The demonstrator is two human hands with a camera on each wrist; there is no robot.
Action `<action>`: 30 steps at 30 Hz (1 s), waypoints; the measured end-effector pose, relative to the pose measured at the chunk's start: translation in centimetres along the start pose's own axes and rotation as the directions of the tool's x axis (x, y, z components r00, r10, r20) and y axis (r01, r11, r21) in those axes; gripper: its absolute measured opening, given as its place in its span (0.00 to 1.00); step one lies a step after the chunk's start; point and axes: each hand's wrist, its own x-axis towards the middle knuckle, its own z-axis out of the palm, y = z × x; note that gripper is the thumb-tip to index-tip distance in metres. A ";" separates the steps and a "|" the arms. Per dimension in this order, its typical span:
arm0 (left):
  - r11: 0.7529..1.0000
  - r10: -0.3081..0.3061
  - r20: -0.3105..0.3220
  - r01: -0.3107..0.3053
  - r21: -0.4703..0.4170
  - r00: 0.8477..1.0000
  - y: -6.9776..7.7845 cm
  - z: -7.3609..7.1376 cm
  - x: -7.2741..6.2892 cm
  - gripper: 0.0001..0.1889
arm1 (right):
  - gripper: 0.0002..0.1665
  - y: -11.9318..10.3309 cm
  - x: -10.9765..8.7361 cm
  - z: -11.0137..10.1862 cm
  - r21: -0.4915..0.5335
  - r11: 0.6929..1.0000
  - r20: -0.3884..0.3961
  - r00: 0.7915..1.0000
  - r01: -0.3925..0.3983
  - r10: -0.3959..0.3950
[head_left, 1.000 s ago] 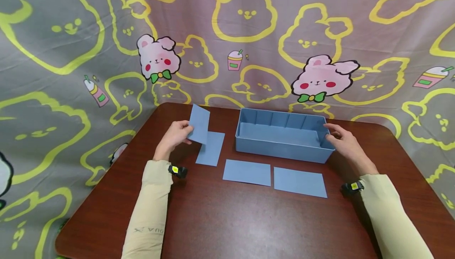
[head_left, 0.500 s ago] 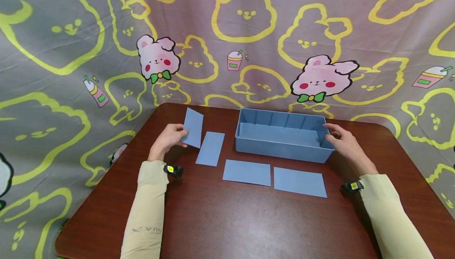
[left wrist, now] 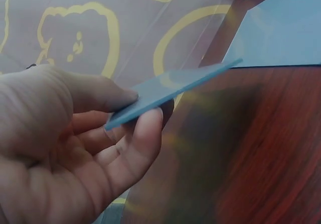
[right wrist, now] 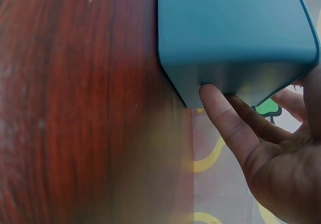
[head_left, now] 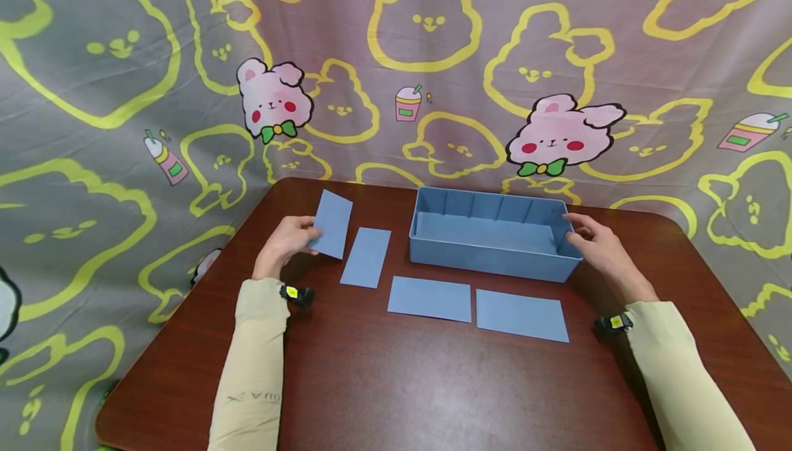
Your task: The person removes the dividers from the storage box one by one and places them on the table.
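Note:
My left hand (head_left: 289, 239) pinches a thin flat blue rectangular panel (head_left: 332, 223) by its left edge. In the left wrist view the thumb lies on the upper face of the panel (left wrist: 173, 86) and fingers are beneath it. The panel is tilted up off the table. My right hand (head_left: 597, 248) grips the right end of a long blue open box (head_left: 489, 256). In the right wrist view, fingers press the outside of the end wall of the box (right wrist: 235, 28), while the thumb reaches the rim. Ribs or slots line the box's inner back wall.
Similar blue panels lie flat on the brown table (head_left: 433, 382): one upright panel (head_left: 366, 257) beside the held one, and two crosswise, a left panel (head_left: 430, 298) and a right panel (head_left: 522, 315), in front of the box. A patterned curtain (head_left: 346, 38) hangs behind the table.
My left hand has moved left and slightly down with the panel, away from the upright panel it overlapped before. The right hand and the box have stayed put.

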 end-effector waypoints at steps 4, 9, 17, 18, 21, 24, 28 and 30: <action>1.000 -0.014 -0.006 0.014 0.017 1.000 -0.1 -0.2 0.0 0.26 | 0.32 -0.1 -0.1 -0.1 0.000 1.000 0.000 1.000 0.005 -0.005; 0.998 -0.039 -0.019 0.040 0.055 0.999 -0.3 -0.4 0.0 0.25 | 0.32 -0.1 -0.1 -0.1 0.008 1.000 0.006 1.000 0.004 -0.004; 0.991 -0.085 -0.036 0.088 0.105 0.996 -1.0 -0.1 0.2 0.26 | 0.32 -0.1 -0.1 0.0 0.014 1.000 0.006 1.000 -0.004 0.004; 0.989 -0.091 -0.042 0.096 0.111 0.995 -1.0 -0.1 0.2 0.26 | 0.32 -0.1 -0.1 0.0 0.015 1.000 0.004 1.000 -0.004 0.004; 0.986 -0.103 -0.057 0.110 0.123 0.993 -1.2 0.0 0.3 0.26 | 0.32 0.0 -0.2 0.0 0.014 1.000 0.002 1.000 0.001 -0.001; 0.980 -0.130 -0.071 0.139 0.140 0.989 -1.2 0.1 0.3 0.26 | 0.32 0.0 -0.2 0.0 0.002 1.000 0.007 1.000 0.005 -0.005; 0.971 -0.168 -0.085 0.180 0.158 0.982 -1.1 0.0 0.3 0.25 | 0.32 0.1 -0.1 -0.1 -0.006 1.000 0.009 1.000 0.012 -0.012; 0.969 -0.174 -0.086 0.186 0.162 0.981 -1.0 0.0 0.3 0.25 | 0.32 0.1 -0.1 -0.1 -0.001 1.000 0.007 1.000 0.015 -0.015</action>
